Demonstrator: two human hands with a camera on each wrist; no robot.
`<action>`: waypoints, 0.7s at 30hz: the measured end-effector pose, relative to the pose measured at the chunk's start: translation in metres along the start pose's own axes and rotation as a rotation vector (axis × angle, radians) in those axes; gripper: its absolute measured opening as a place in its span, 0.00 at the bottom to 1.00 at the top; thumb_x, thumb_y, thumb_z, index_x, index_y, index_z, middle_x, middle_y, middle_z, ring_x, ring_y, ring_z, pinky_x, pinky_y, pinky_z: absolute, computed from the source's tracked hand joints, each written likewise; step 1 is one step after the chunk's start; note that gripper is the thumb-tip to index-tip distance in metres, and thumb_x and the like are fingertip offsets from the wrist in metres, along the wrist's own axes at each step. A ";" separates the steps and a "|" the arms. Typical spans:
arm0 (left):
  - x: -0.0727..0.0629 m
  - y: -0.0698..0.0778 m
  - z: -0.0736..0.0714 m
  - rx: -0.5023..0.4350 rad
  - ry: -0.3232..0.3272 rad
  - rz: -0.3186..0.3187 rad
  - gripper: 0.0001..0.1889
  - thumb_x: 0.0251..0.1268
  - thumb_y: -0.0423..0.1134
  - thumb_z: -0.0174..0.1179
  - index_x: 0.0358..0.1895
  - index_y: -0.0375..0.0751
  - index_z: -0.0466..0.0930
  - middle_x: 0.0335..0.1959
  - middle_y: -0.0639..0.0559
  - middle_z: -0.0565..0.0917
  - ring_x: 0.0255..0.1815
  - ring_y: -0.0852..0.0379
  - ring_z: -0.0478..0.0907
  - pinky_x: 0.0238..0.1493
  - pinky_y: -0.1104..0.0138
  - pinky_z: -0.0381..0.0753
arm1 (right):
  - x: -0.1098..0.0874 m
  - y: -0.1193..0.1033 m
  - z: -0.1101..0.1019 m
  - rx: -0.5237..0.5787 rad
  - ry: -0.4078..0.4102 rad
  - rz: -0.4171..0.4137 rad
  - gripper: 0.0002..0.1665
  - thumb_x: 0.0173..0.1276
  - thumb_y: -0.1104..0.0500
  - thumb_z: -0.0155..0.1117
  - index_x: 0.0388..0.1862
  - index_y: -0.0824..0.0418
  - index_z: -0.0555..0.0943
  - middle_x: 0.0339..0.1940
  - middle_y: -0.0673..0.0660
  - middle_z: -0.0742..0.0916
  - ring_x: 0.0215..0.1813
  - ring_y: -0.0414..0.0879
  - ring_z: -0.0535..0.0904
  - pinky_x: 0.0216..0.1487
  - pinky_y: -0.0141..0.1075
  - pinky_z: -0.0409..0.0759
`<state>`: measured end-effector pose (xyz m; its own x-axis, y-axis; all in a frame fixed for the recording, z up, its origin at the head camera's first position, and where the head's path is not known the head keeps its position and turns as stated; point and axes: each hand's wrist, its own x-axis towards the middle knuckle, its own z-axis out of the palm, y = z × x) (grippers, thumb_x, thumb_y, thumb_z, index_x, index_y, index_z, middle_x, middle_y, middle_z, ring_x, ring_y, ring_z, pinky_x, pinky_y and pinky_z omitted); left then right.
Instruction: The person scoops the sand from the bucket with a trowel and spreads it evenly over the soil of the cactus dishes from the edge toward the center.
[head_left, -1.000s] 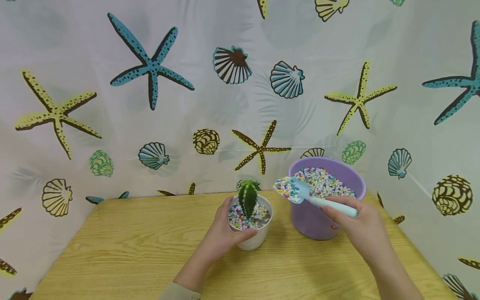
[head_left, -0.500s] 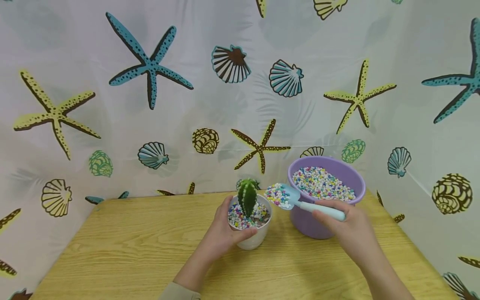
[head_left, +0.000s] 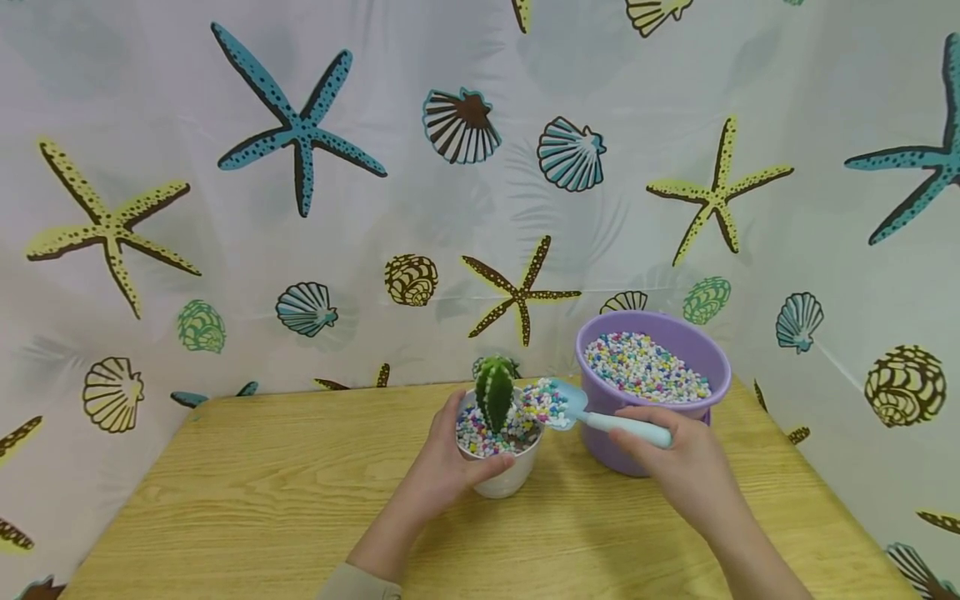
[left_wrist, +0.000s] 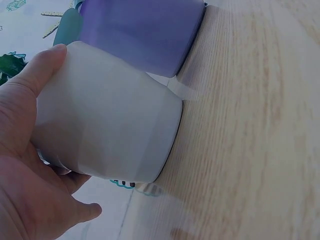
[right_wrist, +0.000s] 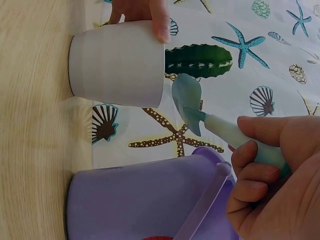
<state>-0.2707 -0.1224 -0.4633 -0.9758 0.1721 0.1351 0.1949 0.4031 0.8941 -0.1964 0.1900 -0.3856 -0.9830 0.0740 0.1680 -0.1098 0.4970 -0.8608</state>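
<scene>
Head view: your right hand (head_left: 681, 462) grips the pale-blue trowel (head_left: 601, 422) pointing leftward over the round white pot (head_left: 506, 482) your left hand (head_left: 448, 465) clasps.

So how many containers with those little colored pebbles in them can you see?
2: the white pot, gripped by the left hand, and the purple bucket, standing to the pot's right in the head view. Anything directly behind these could be hidden.

Beyond my left hand (head_left: 447, 468) I see pale cloth (head_left: 390, 208) with starfish (head_left: 302, 130) and shells (head_left: 567, 157); below that hand, a wood-grained table (head_left: 262, 483).
</scene>
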 end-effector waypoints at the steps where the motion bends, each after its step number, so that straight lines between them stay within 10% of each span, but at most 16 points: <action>1: 0.000 0.000 0.000 0.002 0.001 0.001 0.66 0.57 0.55 0.86 0.91 0.46 0.49 0.84 0.32 0.60 0.80 0.30 0.67 0.79 0.35 0.66 | 0.000 0.000 0.001 -0.010 -0.005 0.003 0.24 0.73 0.40 0.80 0.61 0.51 0.92 0.52 0.54 0.92 0.43 0.48 0.80 0.40 0.38 0.82; 21: 0.000 0.001 -0.001 -0.002 -0.011 -0.001 0.66 0.58 0.57 0.86 0.91 0.47 0.48 0.85 0.31 0.58 0.80 0.30 0.66 0.79 0.34 0.66 | -0.002 -0.003 0.015 -0.196 0.006 -0.096 0.17 0.76 0.43 0.77 0.57 0.49 0.92 0.45 0.49 0.93 0.38 0.46 0.83 0.40 0.42 0.81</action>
<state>-0.2702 -0.1229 -0.4619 -0.9749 0.1815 0.1293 0.1935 0.4018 0.8951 -0.1961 0.1752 -0.3904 -0.9686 0.0231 0.2477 -0.1711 0.6608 -0.7308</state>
